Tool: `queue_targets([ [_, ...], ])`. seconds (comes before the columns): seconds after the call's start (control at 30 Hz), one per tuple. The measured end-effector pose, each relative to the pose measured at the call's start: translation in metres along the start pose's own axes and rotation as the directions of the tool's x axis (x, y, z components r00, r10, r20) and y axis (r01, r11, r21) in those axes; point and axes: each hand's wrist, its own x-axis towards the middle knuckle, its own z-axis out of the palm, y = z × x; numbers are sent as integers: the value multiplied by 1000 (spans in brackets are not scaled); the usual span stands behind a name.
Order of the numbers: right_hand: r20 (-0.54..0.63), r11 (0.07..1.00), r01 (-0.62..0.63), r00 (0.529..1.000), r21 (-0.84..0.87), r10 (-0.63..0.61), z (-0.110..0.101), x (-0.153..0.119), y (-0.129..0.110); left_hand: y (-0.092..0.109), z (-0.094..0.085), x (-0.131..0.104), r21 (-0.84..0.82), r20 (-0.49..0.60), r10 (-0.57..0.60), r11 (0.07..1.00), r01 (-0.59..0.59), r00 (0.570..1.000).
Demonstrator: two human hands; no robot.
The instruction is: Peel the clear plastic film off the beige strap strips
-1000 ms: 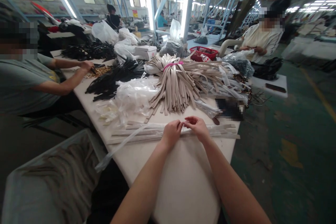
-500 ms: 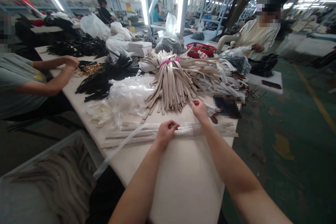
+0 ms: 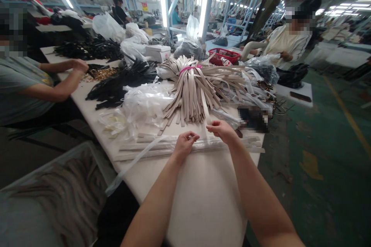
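My right hand (image 3: 222, 131) pinches the end of a pale beige strap (image 3: 206, 111) that hangs from a large bundle of beige straps (image 3: 188, 98) tied with a pink band. Beside it on the left, my left hand (image 3: 186, 146) has thumb and fingers drawn together; what they hold, if anything, cannot be made out. Under and around both hands, several long flat straps (image 3: 150, 147) lie across the table (image 3: 211, 193). A translucent plastic strip (image 3: 136, 159) slants over them and hangs off the table's left edge.
White plastic strips (image 3: 145, 102) and black straps (image 3: 116, 83) are heaped left of the bundle. A red basket (image 3: 223, 56) stands behind it. A bin of straps (image 3: 66, 189) sits lower left. One co-worker (image 3: 26, 81) sits left, another (image 3: 290, 42) is at far right.
My right hand has moved down and toward me, with the pale strap now stretching from the bundle to its fingers. My left hand stays almost in place.
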Motion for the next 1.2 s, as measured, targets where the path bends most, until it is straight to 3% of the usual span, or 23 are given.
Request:
queue_targets([
  [0.1,-8,996,32,999,78,-31,13,-41,14,2,0,-2,4,5,62,998,-62,998],
  [0.2,-104,990,60,993,128,-47,26,-59,25,4,1,-3,32,24,79,996,-80,997],
  [0.4,-168,984,56,985,168,-27,38,-43,28,3,1,0,74,52,37,996,-40,998],
  [0.77,-162,989,150,975,-13,-150,44,-41,37,5,2,4,-40,51,15,999,-13,999],
  [0.87,-204,980,185,959,-79,-197,44,-40,37,10,1,4,-80,87,13,997,-6,996],
  [1.0,-153,969,217,960,-121,-234,47,-39,36,8,0,4,-90,155,-29,995,43,988],
  [1.2,-204,985,167,964,-46,-173,53,-40,36,-1,0,3,-171,151,-107,976,133,983],
])
